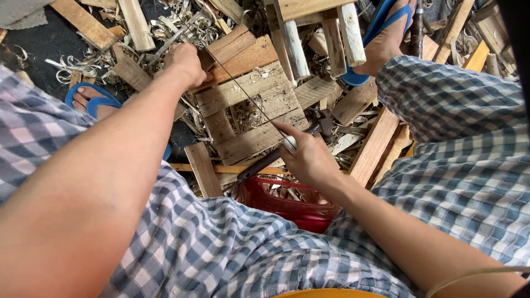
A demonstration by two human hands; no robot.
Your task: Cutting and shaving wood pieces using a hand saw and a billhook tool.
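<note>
Running slantwise over the wooden pallet (259,105), a thin strip (243,94) stretches from the left hand (185,63), closed on its far end, down to the nearer right hand (309,157), fingers pinching its lower end against a knife (265,161).
</note>
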